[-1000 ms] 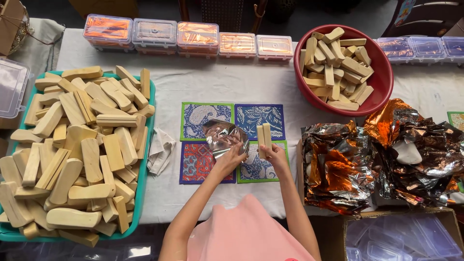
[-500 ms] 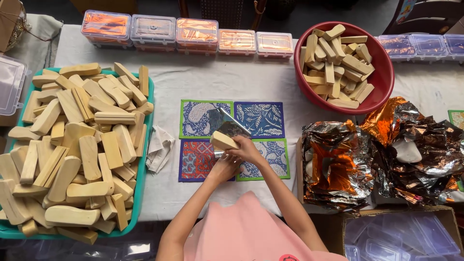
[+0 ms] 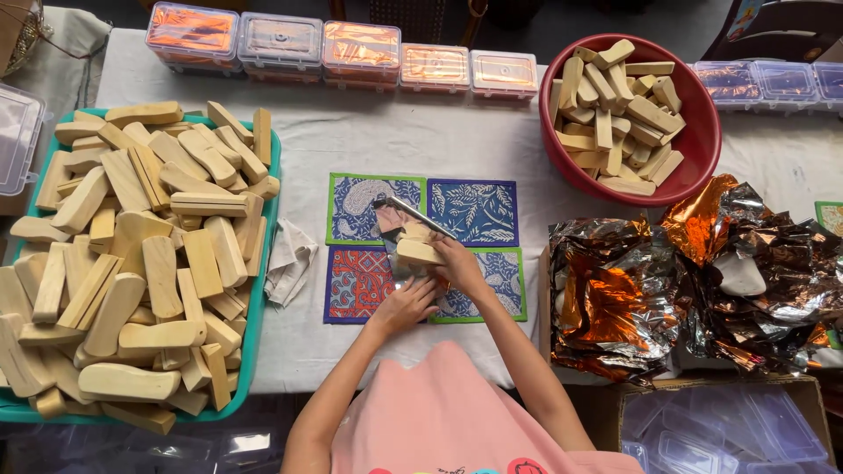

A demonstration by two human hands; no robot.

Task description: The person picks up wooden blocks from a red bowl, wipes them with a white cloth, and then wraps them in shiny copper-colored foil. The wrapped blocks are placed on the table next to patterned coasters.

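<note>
Head view looking straight down: both hands meet over 4 patterned mats (image 3: 479, 211) in the middle of the bench (image 3: 421, 140). The right hand (image 3: 458, 263) has its grip clamped on a pale wooden block (image 3: 418, 252), which sits on a silver foil sheet (image 3: 397, 219) over the mats. The left hand (image 3: 406, 305) presses down just below the block, fingers closed on the foil edge. A green tray (image 3: 272, 175) heaped with wooden blocks is off to the left, a red bowl (image 3: 702, 132) of more blocks at upper right, crumpled foil sheets (image 3: 685, 272) at right.
</note>
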